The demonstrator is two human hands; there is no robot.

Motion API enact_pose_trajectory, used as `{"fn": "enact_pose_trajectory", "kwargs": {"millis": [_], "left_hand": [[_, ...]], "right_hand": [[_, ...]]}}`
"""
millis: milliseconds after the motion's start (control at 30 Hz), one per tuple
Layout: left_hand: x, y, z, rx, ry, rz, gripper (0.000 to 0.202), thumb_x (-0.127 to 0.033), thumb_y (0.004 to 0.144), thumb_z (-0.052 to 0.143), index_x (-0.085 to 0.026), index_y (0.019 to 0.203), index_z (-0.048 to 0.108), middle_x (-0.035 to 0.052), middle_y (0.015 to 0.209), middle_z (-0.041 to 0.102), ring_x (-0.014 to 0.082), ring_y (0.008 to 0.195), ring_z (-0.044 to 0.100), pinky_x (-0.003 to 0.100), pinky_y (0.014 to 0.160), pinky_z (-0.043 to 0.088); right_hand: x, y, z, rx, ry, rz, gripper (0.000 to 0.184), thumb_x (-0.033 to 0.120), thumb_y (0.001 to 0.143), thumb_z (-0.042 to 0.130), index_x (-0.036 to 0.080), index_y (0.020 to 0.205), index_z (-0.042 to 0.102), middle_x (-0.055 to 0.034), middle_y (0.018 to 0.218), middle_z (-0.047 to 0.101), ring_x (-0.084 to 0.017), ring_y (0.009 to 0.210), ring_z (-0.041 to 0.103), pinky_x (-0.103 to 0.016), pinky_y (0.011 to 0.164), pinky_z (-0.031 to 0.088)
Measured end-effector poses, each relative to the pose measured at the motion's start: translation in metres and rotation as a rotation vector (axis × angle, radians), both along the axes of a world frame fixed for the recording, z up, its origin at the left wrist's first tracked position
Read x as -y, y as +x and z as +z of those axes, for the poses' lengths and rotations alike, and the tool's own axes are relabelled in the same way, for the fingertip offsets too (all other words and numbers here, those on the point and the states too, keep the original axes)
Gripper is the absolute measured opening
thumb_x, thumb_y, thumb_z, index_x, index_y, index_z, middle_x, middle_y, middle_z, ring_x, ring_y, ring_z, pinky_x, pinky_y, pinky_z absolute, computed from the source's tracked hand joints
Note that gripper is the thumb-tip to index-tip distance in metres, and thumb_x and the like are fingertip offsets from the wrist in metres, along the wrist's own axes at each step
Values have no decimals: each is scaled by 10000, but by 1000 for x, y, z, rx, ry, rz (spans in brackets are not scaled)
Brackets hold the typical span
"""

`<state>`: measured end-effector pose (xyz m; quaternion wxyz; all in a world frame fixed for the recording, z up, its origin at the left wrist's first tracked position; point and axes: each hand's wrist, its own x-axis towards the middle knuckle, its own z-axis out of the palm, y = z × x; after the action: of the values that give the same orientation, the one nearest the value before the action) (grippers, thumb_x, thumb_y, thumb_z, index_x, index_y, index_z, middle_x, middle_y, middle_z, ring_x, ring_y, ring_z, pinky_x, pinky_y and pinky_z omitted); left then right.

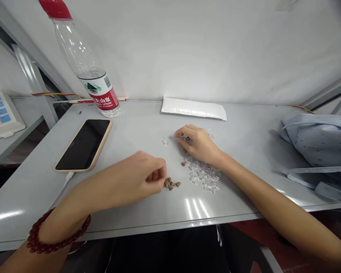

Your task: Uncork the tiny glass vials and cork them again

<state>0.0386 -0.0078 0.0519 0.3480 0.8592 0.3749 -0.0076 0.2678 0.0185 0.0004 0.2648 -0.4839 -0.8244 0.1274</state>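
Okay so, far left on the grey metal desk (pixel 108 212) there was a white plastic box with blue labels (pixel 2 113), then a black phone in a beige case (pixel 83 145) with a white cable (pixel 66 180) running from it, and behind that a clear plastic water bottle with a red cap (pixel 85 49), lying tilted in the shot. The left hand (pixel 133 182), with a dark red bead bracelet (pixel 58 231) on the wrist, was curled up with its fingertips pinched together, right beside a little pile of small brown pellets (pixel 170 184), and honestly I couldn't tell if it had one in there. Just past that sat a lone clear plastic piece (pixel 166 141), with a flat white foil-like pouch (pixel 193 108) further back. The right hand (pixel 200 143) was pinching a small clear plastic piece (pixel 188 140) that seemed to have something brown in it, though the fingers hid most of it. Below it lay a loose heap of clear plastic pieces (pixel 206 176), with one brown pellet (pixel 184 163) at its edge, so most of the clear ones looked to have no brown in them yet, and the pile of pellets hadn't been used up. Far right was a pale blue dotted cloth (pixel 315 140).
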Motion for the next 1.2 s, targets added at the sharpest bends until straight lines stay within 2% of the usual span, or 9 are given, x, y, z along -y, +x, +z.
{"fn": "enact_pose_trajectory", "kwargs": {"millis": [100, 200, 300, 400, 500, 633, 800, 1067, 1200], "left_hand": [[-8, 6, 2, 179, -7, 163, 106, -252, 822, 533, -211, 791, 627, -31, 725, 667, 129, 647, 609, 210, 559, 445], [-12, 12, -1, 306, -9, 313, 107, -254, 828, 556, -193, 825, 645, -18, 726, 678, 132, 668, 631, 216, 599, 475], [-14, 18, -6, 410, -71, 377, 107, -256, 828, 591, -174, 842, 658, -11, 693, 676, 131, 683, 646, 220, 640, 499], [-17, 22, -9, 544, -140, 428, 106, -253, 824, 625, -156, 851, 655, -6, 700, 677, 126, 686, 656, 224, 672, 523], [-18, 24, -9, 682, -178, 471, 119, -259, 820, 649, -143, 848, 649, -1, 717, 678, 122, 687, 658, 236, 701, 540], [-19, 23, -9, 789, -235, 459, 115, -246, 825, 653, -136, 861, 655, 7, 737, 683, 120, 682, 652, 250, 705, 551], [-19, 22, -16, 811, -300, 371, 119, -246, 834, 650, -136, 871, 679, 11, 741, 679, 119, 680, 642, 251, 682, 548], [-22, 19, -17, 727, -410, 362, 154, -282, 828, 661, -134, 865, 685, 17, 720, 673, 111, 629, 611, 257, 648, 518], [-22, 19, -19, 745, -552, 373, 138, -263, 809, 687, -132, 851, 670, 9, 709, 661, 88, 602, 592, 221, 609, 494]], "right_hand": [[0, 1, 2, -63, -10, -3, 140, 92, 820, 486, 176, 899, 566, -38, 898, 625, -163, 811, 548, -305, 706, 429], [5, 0, 8, -223, -88, 10, 91, 132, 823, 526, 184, 887, 564, -20, 896, 623, -144, 778, 550, -306, 710, 434], [12, -3, 19, -483, -269, 74, 47, 179, 829, 577, 180, 876, 570, -23, 910, 610, -145, 823, 573, -306, 739, 455], [18, -4, 28, -724, -454, 131, 95, 206, 820, 629, 180, 869, 551, -22, 892, 604, -146, 847, 592, -308, 754, 468], [20, -4, 31, -873, -582, 188, 140, 172, 802, 656, 187, 872, 535, -5, 860, 613, -138, 842, 612, -313, 778, 478], [21, -5, 31, -949, -700, 221, 117, 129, 803, 639, 180, 850, 545, -7, 859, 619, -136, 811, 635, -293, 711, 511], [24, -8, 30, -975, -790, 269, 110, 172, 798, 674, 163, 824, 568, -26, 817, 644, -148, 794, 647, -276, 656, 521], [24, -10, 26, -975, -793, 270, 169, 197, 761, 717, 164, 836, 569, -9, 780, 623, -126, 697, 626, -281, 618, 497], [23, -12, 25, -967, -769, 273, 203, 189, 741, 730, 170, 838, 553, 7, 769, 596, -116, 683, 610, -267, 597, 475]]}}
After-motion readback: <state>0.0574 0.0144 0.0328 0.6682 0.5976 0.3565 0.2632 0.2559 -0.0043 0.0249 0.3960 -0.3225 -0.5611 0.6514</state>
